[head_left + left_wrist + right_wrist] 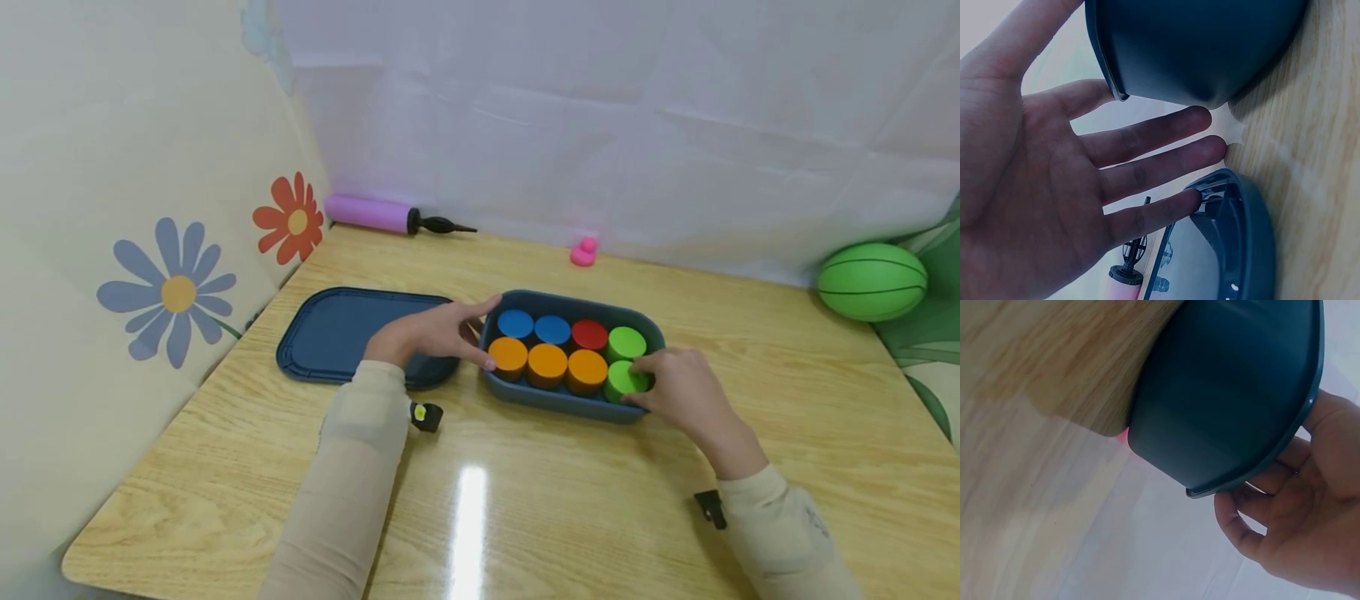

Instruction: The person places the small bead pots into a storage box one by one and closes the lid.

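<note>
A dark blue oblong box (570, 406) holds two rows of short round cylinders. The far row has blue cylinders (515, 324), a red cylinder (589, 334) and a green cylinder (627, 342); the near row has orange cylinders (547, 364) and another green cylinder (621, 379). My right hand (690, 396) reaches over the right end and pinches that near green cylinder with thumb and finger; the pinch is hidden behind the wall in the right wrist view. At the left end my left hand (442, 332) rests against the box, its fingers fairly straight in the left wrist view.
A dark blue lid (352, 329) lies left of the box, partly under my left hand. By the back wall are a purple hand pump (371, 214) and a small pink toy (583, 252). A green ball (872, 282) sits at the far right.
</note>
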Action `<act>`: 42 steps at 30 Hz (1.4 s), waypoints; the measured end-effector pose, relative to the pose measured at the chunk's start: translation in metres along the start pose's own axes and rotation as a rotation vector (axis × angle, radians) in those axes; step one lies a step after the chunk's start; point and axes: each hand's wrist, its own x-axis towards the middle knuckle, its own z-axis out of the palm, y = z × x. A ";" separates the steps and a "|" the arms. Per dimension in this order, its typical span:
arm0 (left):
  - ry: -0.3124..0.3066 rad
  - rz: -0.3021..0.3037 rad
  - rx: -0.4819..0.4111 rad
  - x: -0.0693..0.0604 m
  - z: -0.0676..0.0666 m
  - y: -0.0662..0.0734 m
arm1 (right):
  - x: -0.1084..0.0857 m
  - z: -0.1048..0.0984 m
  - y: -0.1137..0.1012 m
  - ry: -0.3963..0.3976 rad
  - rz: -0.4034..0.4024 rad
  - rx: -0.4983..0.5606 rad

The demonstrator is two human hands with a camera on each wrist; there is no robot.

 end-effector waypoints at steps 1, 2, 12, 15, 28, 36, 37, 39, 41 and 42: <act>0.000 0.001 0.001 0.000 0.000 0.000 | 0.000 0.000 0.000 -0.004 0.002 0.005; 0.000 0.002 0.001 0.000 0.000 0.000 | 0.000 0.000 0.000 -0.009 0.005 0.009; -0.002 0.003 -0.003 -0.002 0.000 0.002 | 0.000 -0.002 0.001 -0.047 0.046 0.050; -0.002 -0.003 0.005 -0.002 -0.001 0.004 | 0.000 -0.004 0.002 -0.074 0.085 0.078; 0.038 0.020 0.051 -0.011 -0.005 0.013 | -0.002 -0.010 0.003 -0.027 0.137 0.146; 0.119 0.053 0.044 -0.028 -0.018 0.008 | 0.002 -0.011 -0.008 -0.031 0.132 0.188; 0.133 0.060 0.040 -0.030 -0.020 0.006 | 0.001 -0.012 -0.010 -0.030 0.132 0.200; 0.164 0.074 0.022 -0.034 -0.024 0.003 | 0.001 -0.014 -0.014 -0.019 0.129 0.230; 0.199 0.084 -0.011 -0.038 -0.028 -0.002 | 0.000 -0.016 -0.020 -0.004 0.124 0.287; 0.220 0.084 -0.029 -0.041 -0.031 -0.004 | -0.001 -0.016 -0.024 0.003 0.123 0.332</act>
